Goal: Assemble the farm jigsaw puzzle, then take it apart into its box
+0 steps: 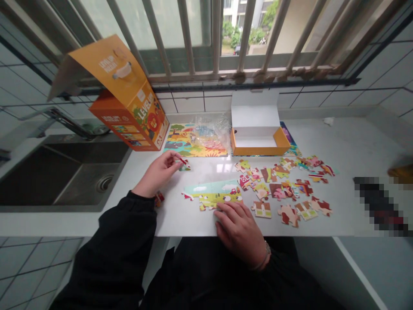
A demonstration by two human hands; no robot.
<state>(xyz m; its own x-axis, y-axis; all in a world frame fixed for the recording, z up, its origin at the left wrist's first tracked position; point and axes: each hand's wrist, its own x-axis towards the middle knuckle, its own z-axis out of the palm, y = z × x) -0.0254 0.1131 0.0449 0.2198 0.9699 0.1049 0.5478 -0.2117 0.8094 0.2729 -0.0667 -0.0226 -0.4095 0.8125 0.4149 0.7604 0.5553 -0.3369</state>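
Note:
Between the thumb and fingers of my left hand is a jigsaw puzzle piece with a red edge, just above the counter; whether a second piece lies beneath it I cannot tell. My right hand lies palm down with its fingers stretched out, fingertips at the lower edge of a partly joined puzzle of sky and green field. A loose piece touches or nearly touches its left side. Another piece is partly hidden by my left sleeve. Several loose pieces are spread to the right.
A tall orange puzzle box stands open at the back left, beside the sink. Behind the pieces are a picture sheet, crumpled clear plastic and an open white-lined box. Window bars rise behind the counter.

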